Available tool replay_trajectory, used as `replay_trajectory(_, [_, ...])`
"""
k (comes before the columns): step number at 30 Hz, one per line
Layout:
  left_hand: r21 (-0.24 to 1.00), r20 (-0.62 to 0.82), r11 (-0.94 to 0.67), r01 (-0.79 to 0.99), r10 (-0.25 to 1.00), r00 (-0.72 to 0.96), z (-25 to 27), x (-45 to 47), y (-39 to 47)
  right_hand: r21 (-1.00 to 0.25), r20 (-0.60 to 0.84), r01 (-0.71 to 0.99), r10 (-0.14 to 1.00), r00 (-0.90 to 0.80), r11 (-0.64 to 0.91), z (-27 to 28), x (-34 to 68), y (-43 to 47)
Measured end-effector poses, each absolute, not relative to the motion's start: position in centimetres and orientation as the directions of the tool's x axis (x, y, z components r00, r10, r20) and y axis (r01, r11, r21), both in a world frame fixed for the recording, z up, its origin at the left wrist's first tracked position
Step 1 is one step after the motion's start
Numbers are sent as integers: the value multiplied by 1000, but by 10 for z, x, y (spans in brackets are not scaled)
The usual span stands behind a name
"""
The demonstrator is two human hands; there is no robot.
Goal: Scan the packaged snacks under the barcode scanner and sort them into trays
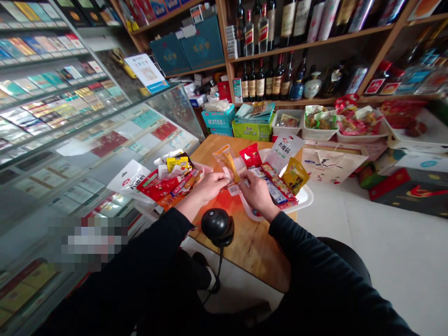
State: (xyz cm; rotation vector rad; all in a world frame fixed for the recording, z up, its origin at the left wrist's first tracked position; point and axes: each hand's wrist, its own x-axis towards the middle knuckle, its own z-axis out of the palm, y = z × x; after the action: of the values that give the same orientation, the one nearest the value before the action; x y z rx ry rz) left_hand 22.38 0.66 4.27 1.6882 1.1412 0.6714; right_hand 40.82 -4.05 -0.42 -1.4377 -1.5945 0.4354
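Note:
Between both hands is a clear snack packet with yellowish-orange contents and a barcode label at its lower end. My left hand pinches the packet's lower left side, and my right hand grips its lower right. Just below them stands a black barcode scanner, whose red light falls on the wooden table. A white tray full of snack packets lies under and beyond my right hand. Left of my left hand sits another heap of snack packets in a pale tray, mostly covered.
A glass display counter with cigarette packs runs along the left. Behind the table are stacked boxes and white bins of snacks. Wooden shelves hold bottles. A paper gift bag stands at the right.

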Motion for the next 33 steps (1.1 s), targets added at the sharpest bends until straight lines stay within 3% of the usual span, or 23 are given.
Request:
replay_trajectory(6, [878, -194, -8, 478, 908, 372, 36, 259, 21, -760, 345, 629, 921, 180, 162, -8, 434, -39])
replay_trajectory(19, [741, -193, -137, 657, 894, 404, 26, 295, 33, -642, 221, 767, 958, 182, 2, -18, 468, -33])
replay_trajectory(24, [711, -213, -145, 688, 888, 407, 25, 281, 35, -550, 202, 834, 976, 78, 47, -22, 468, -32])
replay_trajectory(28, [733, -240, -104, 672, 885, 398, 25, 258, 31, -580, 228, 810, 971, 68, 79, -23, 461, -33])
replay_trajectory(33, [794, -171, -76, 604, 925, 340, 26, 224, 25, -606, 247, 786, 968, 34, 127, -16, 449, -31])
